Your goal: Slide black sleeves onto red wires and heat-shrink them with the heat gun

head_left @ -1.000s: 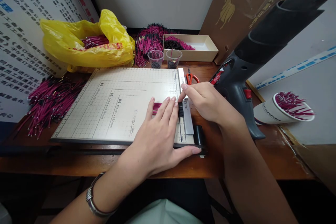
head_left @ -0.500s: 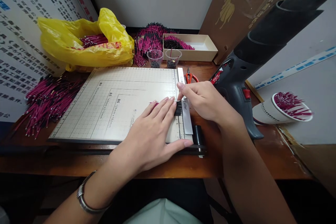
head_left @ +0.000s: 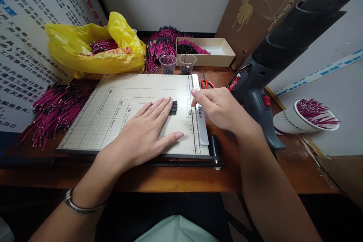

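Observation:
My left hand (head_left: 150,128) lies flat, fingers outstretched, on the paper cutter's gridded board (head_left: 147,87). Beneath its fingertips is a row of short wires whose black sleeved ends (head_left: 173,107) stick out to the right; the rest of them is hidden under the fingers. At the cutter's right edge, my right hand (head_left: 218,106) is closed with its fingers curled, over the silver metal strip (head_left: 202,132). Whether anything small sits between its thumb and finger cannot be made out. The black sleeved ends lie apart from the right hand.
Behind the board stand a yellow plastic bag (head_left: 93,60), two clear cups (head_left: 168,60) and a cream box (head_left: 218,59). Magenta wires (head_left: 59,113) are heaped at left. Orange-handled pliers (head_left: 204,82), a grey heat gun (head_left: 255,87) and a tipped paper cup (head_left: 286,121) are at right.
My left hand has slid left across the board, and the row of black sleeved wires has moved left with it, away from the metal strip. My right hand has stayed nearly in place.

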`<state>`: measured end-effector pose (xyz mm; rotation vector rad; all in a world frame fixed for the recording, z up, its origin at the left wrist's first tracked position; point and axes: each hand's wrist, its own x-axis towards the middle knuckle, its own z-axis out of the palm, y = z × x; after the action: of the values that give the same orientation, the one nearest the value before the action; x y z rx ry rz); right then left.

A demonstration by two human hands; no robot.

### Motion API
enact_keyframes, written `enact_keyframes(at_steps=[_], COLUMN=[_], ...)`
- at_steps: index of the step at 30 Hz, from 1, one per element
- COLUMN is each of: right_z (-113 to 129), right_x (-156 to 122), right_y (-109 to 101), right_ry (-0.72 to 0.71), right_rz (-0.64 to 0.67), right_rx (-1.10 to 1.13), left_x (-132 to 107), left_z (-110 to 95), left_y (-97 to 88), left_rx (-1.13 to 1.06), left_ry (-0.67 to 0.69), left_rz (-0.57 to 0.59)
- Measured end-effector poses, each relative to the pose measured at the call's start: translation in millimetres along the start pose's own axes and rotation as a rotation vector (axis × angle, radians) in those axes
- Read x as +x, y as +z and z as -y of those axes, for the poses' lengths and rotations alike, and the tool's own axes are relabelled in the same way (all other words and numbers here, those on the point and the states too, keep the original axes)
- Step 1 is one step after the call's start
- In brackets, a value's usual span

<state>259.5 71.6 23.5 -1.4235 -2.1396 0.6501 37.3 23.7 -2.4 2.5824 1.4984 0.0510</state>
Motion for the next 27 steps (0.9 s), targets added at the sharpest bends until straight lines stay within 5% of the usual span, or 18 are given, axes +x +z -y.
enact_keyframes(at_steps=[10, 15, 21, 27], right_z=[1, -3, 15, 35], right_x=[2, 2, -15, -34], right_y=[5, 11, 21, 36], right_ry=[0.058, -0.062, 0.01, 0.015], right_rz=[-0.001, -0.054, 0.21, 0.252], right_rx=[-0.124, -0.226, -0.341, -0.41], left_x=[9, 8, 7, 8], left_z=[-14, -11, -7, -5], left_y=[-0.2, 2.6, 3.3, 1.2], left_rx=[0.035, 0.021, 0.022, -0.007], left_ry=[0.011, 0.05, 0.054, 0.08], left_rz=[0.007, -0.042, -0.055, -0.041])
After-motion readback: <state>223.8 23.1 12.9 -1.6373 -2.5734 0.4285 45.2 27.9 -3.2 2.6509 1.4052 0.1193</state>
